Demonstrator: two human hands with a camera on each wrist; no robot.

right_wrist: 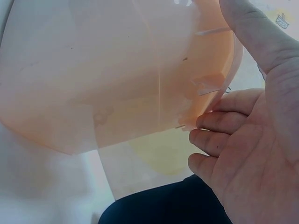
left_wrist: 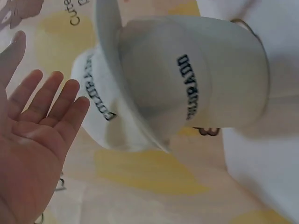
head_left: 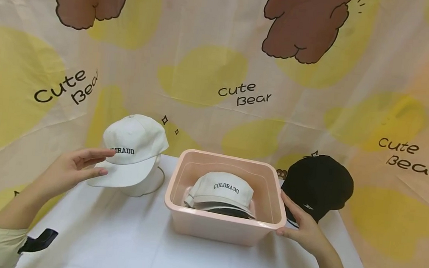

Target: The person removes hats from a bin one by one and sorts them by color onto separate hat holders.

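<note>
My left hand [head_left: 75, 165] is beside a white cap [head_left: 135, 137] lettered COLORADO, fingers extended and holding nothing. In the left wrist view the palm shows, with fingertips close to the crown. Under the cap stands a white, rounded support [left_wrist: 229, 70] with dark lettering and a thin cord at its base. My right hand [head_left: 307, 231] touches the right side of a pink plastic bin [head_left: 214, 227], fingers along the outer wall and thumb by the front corner. Inside the bin lies another white COLORADO cap [head_left: 226, 188], with a dark brim showing beneath it.
A black cap [head_left: 321, 184] stands behind my right hand, right of the bin. All of it is on a white table [head_left: 125, 237]. Close behind hangs a yellow and beige cloth [head_left: 204, 73] printed with brown bears. A dark rounded shape [right_wrist: 159, 205] shows low in the right wrist view.
</note>
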